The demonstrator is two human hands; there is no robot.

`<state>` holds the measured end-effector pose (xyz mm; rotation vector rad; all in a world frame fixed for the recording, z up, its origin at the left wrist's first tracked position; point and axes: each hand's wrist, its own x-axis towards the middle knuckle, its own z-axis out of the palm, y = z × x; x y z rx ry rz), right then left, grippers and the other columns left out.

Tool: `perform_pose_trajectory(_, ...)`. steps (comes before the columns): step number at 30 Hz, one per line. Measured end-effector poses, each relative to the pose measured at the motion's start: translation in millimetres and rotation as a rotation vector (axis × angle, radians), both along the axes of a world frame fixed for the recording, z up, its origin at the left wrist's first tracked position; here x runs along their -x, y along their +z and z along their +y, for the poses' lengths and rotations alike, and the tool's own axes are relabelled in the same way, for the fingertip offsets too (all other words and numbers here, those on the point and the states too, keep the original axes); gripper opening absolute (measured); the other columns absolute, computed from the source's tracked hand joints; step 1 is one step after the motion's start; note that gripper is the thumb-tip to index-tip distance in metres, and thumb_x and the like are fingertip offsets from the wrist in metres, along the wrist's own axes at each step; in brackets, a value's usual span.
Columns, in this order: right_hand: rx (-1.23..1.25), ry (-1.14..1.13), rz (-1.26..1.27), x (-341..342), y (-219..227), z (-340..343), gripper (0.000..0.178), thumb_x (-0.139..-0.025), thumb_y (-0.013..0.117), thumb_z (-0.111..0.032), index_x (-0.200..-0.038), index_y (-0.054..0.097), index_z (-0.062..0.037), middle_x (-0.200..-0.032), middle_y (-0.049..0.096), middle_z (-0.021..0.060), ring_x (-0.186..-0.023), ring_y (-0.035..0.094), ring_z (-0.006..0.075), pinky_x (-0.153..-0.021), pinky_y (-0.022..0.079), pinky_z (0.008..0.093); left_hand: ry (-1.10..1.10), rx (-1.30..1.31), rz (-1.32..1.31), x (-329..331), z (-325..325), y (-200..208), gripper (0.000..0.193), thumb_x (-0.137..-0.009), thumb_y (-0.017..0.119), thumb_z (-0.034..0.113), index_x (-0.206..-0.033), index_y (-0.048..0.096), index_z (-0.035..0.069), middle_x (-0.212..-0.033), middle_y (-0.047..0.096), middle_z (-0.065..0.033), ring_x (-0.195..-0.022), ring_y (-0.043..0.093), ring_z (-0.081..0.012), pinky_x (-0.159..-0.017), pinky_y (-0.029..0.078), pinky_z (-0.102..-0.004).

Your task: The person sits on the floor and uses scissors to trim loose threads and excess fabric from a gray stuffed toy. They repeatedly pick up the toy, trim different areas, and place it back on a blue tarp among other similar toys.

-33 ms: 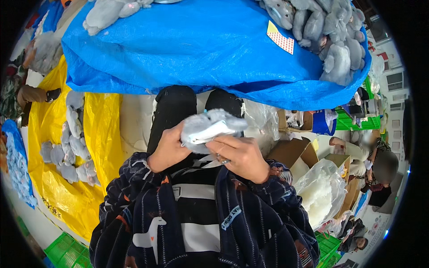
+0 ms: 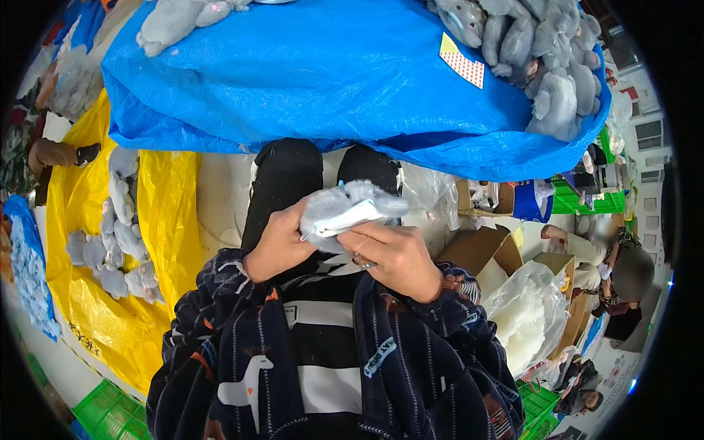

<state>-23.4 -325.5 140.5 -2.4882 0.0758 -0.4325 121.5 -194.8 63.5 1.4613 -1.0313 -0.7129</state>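
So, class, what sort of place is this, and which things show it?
Probably a soft-toy workshop: a grey plush in the person's fingers, a pile of similar plushes on the blue sheet, and a clear bag of white fluff, perhaps stuffing.

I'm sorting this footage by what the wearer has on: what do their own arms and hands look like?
The left sleeve and right sleeve are dark navy with thin, pale dashed stripes and scattered coloured motifs. The left hand and right hand wear no gloves; the right has a metallic-looking ring.
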Motion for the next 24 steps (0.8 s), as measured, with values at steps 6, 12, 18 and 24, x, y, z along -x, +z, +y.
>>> perform_pose_trajectory(6, 0.059, -0.038, 0.260, 1.0, -3.6, -1.1, 0.022, -0.070, 0.060, -0.004, -0.092, 0.060, -0.0047, -0.088, 0.061, 0.0082, -0.067, 0.060, 0.0297, -0.054, 0.048, 0.0370, 0.007, -0.039, -0.186, 1.7, -7.2, 1.7, 0.052, -0.070, 0.066, 0.006, -0.119, 0.049, 0.003, -0.103, 0.060, -0.0200, -0.093, 0.060, -0.0345, -0.078, 0.048, -0.0345)
perform_pose_trajectory(12, 0.067, -0.046, 0.263, -5.9, -25.2, -12.1, 0.023, -0.069, 0.061, -0.004, -0.092, 0.058, -0.0058, -0.082, 0.059, 0.0106, -0.067, 0.059, 0.0317, -0.053, 0.046, 0.0387, -0.038, -0.052, -0.147, 0.5, -12.6, -6.7, 0.058, -0.068, 0.065, 0.004, -0.122, 0.046, 0.003, -0.102, 0.059, -0.0213, -0.091, 0.059, -0.0359, -0.076, 0.048, -0.0353)
perform_pose_trajectory(18, 0.166, -0.092, 0.138, -8.2, -33.0, -2.8, 0.027, -0.061, 0.069, -0.003, -0.085, 0.060, -0.0055, -0.081, 0.058, 0.0075, -0.064, 0.059, 0.0268, -0.054, 0.046, 0.0353, -0.083, -0.105, -0.052, -6.4, -9.7, -6.5, 0.062, -0.066, 0.064, 0.001, -0.125, 0.044, 0.003, -0.104, 0.059, -0.0226, -0.093, 0.060, -0.0355, -0.076, 0.049, -0.0346)
perform_pose_trajectory(24, 0.197, -0.050, 0.087, -11.2, -39.9, -6.1, 0.034, -0.057, 0.071, -0.005, -0.088, 0.058, -0.0061, -0.081, 0.058, 0.0070, -0.063, 0.059, 0.0240, -0.053, 0.046, 0.0347, -0.069, 0.004, -0.081, -5.7, -14.7, -11.9, 0.064, -0.064, 0.062, -0.001, -0.125, 0.044, 0.003, -0.097, 0.060, -0.0218, -0.089, 0.060, -0.0367, -0.074, 0.048, -0.0358)
